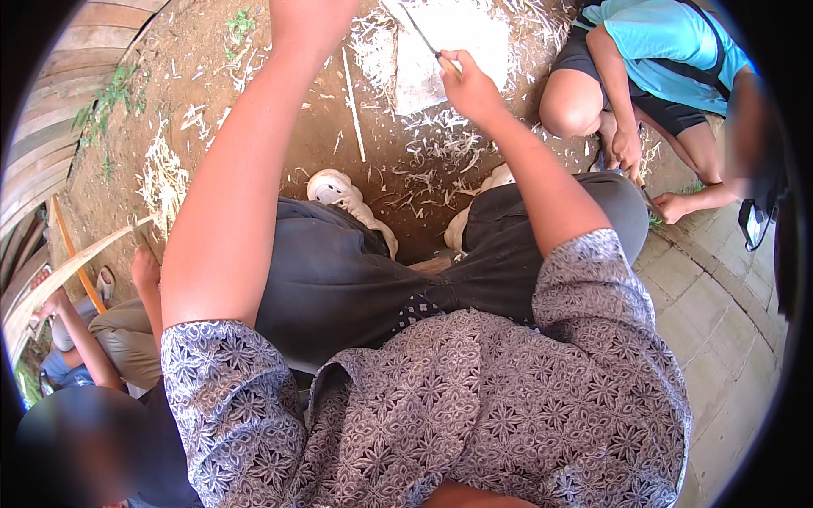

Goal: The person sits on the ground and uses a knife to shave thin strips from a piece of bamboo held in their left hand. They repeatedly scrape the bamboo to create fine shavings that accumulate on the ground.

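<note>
My right hand is closed around the wooden handle of a knife, whose long dark blade points up and to the left. Near the blade's far end, a pale strip comes in at the top edge; what it belongs to is cut off. My left forearm stretches up to the top of the picture, where only the wrist and part of my left hand show. The left fingers lie out of view. Beneath the knife, a whitish sheet lies on the ground among pale shavings.
A thin pale stick lies on the bare soil. At right, a person in a turquoise shirt squats, holding a thin tool by the paving. Another person sits at lower left beside a long curved pale strip. Slatted wood borders the left.
</note>
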Available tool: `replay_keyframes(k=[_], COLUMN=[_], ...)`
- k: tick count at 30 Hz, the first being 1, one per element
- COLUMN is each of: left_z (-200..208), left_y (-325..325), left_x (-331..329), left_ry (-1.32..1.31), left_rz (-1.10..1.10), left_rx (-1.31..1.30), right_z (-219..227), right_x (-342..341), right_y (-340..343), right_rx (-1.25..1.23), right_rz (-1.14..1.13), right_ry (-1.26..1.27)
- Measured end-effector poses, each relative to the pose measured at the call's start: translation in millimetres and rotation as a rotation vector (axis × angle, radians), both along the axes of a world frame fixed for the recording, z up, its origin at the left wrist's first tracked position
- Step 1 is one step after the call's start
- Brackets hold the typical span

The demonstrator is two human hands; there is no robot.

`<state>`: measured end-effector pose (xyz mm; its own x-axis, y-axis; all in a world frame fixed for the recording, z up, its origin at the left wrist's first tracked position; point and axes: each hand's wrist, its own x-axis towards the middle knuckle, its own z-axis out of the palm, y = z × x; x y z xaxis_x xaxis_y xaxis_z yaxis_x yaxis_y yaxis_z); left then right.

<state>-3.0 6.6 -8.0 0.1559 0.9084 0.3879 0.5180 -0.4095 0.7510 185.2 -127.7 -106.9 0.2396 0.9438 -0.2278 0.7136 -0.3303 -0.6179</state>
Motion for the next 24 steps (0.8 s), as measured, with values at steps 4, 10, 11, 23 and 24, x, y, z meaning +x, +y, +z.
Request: replay_keyframes(k=[4, 10, 11, 23, 24], left_z=[0.6, 4.3, 5.9, 1.7, -0.3], left_y=[-0.5, -5.2, -4.7, -5.5, -4.4], left_x=[1.3, 3.8, 4.4, 2.3, 0.4], left_ry=[-0.038, -0.028, -0.025, 0.025, -0.052], left_rz=[0.023, 0.005, -0.002, -0.04, -0.076], left_rx=[-0.007, -0.052, -0.091, -0.075, -0.148], right_z=[3.3, 11.1, 13.4, -15.1, -20.9], right_x=[1.2, -0.5, -1.5, 14.9, 18.8], right_y=[2.9, -4.0, -6.4, -11.0, -11.7], right_rx=[0.393, -0.104, -0.235, -0.095, -0.095], right_rz=[-0.081, 0.023, -0.02, -0.007, -0.028], right_ry=[0.293, 0.052, 0.025, 0.167, 0.169])
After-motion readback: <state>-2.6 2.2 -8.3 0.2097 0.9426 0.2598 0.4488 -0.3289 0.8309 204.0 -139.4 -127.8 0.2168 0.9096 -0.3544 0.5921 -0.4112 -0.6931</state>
